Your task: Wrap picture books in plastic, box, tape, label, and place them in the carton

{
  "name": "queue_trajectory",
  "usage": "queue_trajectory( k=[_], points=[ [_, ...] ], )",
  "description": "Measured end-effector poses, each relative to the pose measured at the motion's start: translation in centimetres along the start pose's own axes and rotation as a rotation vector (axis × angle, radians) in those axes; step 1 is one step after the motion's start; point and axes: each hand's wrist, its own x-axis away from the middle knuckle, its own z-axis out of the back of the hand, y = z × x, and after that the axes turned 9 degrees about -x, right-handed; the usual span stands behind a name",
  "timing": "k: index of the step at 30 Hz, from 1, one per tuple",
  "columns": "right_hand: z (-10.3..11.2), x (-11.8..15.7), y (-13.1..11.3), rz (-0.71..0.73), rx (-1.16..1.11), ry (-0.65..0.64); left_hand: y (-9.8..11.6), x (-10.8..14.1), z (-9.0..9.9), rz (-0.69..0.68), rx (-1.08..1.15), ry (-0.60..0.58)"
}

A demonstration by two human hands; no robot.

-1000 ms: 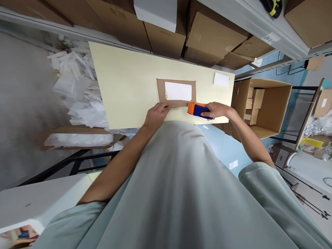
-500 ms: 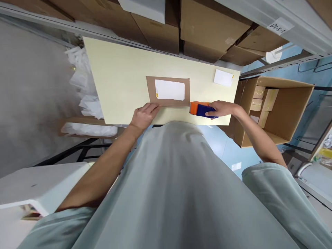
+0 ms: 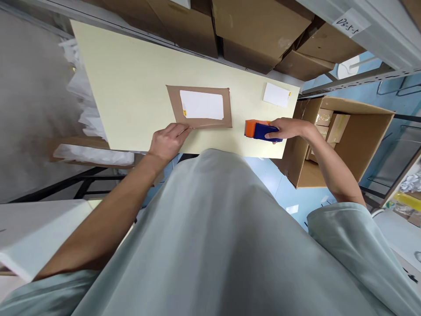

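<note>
A flat brown cardboard package (image 3: 227, 109) lies on the pale yellow tabletop (image 3: 131, 79), a large white label (image 3: 202, 104) on its upper face. My left hand (image 3: 168, 141) has its fingers closed at the package's near left corner. To the right of the package, my right hand (image 3: 287, 128) grips an orange-and-blue tape dispenser (image 3: 258, 130), its orange end pointing left. A gap of bare tabletop lies between dispenser and package. My fingers cover part of the dispenser's right end.
A white card or label (image 3: 276, 95) lies at the table's far right. Beyond the right edge stands an open carton (image 3: 358, 140) with smaller boxes inside. Cardboard boxes (image 3: 256, 30) fill the shelf along the back. White plastic packaging (image 3: 94, 153) is at the left.
The dispenser in my right hand has moved away from the package's right end, opening a gap. My left hand stays at the package's corner. The whole view has shifted and turned slightly.
</note>
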Motion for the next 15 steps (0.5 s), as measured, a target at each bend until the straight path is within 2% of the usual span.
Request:
queue_trajectory(
  k=[3,6,12,15],
  points=[
    [0.1,-0.6,0.0,0.014,0.03,0.05,0.1,0.0,-0.1,0.011,-0.029,0.005],
    [-1.0,-1.5,-1.1,-0.011,0.115,0.148,0.6,-0.1,0.1,0.046,-0.014,-0.013],
    [-6.0,-3.4,-5.3,-0.154,0.267,0.424,1.0,-0.1,0.3,0.092,-0.044,-0.073],
    [-8.5,-5.3,-7.0,-0.133,0.241,0.492,0.9,-0.1,0.1,0.077,-0.07,-0.073]
  ],
)
